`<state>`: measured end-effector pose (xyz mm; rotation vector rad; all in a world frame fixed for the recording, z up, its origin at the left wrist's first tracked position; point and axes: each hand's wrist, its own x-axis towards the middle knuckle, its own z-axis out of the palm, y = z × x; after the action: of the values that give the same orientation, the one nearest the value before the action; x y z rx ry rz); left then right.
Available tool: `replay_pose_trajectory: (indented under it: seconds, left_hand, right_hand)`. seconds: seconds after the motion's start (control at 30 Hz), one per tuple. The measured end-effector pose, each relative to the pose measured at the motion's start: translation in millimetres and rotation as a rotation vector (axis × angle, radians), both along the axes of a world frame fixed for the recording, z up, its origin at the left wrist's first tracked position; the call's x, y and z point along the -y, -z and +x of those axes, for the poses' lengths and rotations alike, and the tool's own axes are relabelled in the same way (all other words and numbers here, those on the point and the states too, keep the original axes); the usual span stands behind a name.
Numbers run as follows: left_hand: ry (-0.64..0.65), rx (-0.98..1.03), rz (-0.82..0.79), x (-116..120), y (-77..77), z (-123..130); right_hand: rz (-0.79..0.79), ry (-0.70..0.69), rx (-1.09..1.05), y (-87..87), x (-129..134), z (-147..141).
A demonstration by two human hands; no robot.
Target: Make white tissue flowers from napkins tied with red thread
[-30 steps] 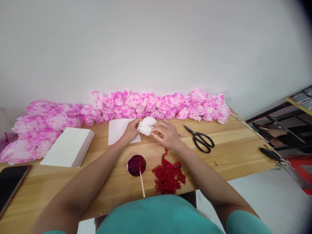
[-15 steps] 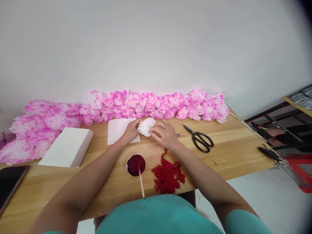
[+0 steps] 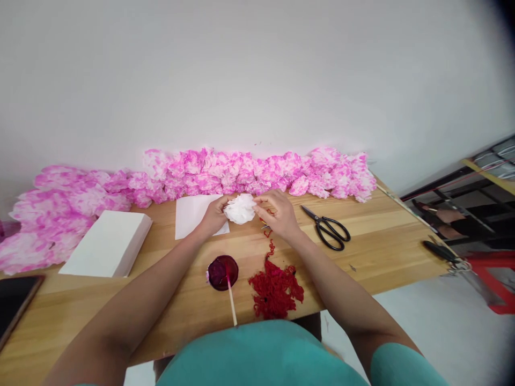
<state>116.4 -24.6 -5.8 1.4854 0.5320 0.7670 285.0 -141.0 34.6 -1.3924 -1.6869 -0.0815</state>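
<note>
Head view, near to far: red yarn (image 3: pixel 276 288) lies at the surface's (image 3: pixel 382 252) near edge, with a dish of red dye (image 3: pixel 222 272) and its stick (image 3: pixel 232 303) at its 9 o'clock. Beyond them, the left hand (image 3: pixel 213 216) and right hand (image 3: pixel 279 213) both pinch a white paper flower (image 3: pixel 240 208), held just above the surface over a white sheet (image 3: pixel 193 214). Scissors (image 3: pixel 328 229) lie at the flower's 3 o'clock, a paper stack (image 3: pixel 107 244) at its 9 o'clock, and pink flowers (image 3: pixel 257 170) line the wall at 12 o'clock.

Scissors (image 3: pixel 328 230), phone (image 3: pixel 14 305), pink flowers (image 3: pixel 257 171)
</note>
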Motion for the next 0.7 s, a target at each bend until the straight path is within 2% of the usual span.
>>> replay_pose_trajectory:
  seconds: [0.2, 0.3, 0.4, 0.47, 0.57, 0.63, 0.7]
  left_hand:
    - [-0.012, 0.003, 0.013, -0.8, -1.3, 0.8]
    - [-0.029, 0.015, 0.01, -0.7, -3.4, 0.7]
    - [-0.031, 0.0, 0.014, -0.2, -4.1, -0.3]
    - [-0.02, -0.007, 0.018, 0.1, -3.0, -0.8]
    - [0.008, 0.002, 0.022, 0.3, 0.0, -0.9]
    - [0.023, -0.001, 0.035, 0.5, 1.3, -0.8]
    - [0.026, -0.011, 0.058, 1.1, 1.2, -0.9]
  right_hand:
    - [-0.008, -0.054, 0.153, 8.8, -1.5, -7.5]
    - [0.006, -0.117, 0.232, 6.6, -0.8, -8.6]
    - [0.001, -0.19, 0.199, 1.7, 1.4, -7.8]
    - [0.005, -0.166, 0.089, -1.3, 3.1, -6.6]
    - [0.019, -0.03, -0.05, -3.0, 3.6, -3.2]
    - [0.01, 0.012, -0.041, -1.6, 2.0, -0.4]
    - [-0.007, -0.007, 0.027, 0.8, -0.1, 1.6]
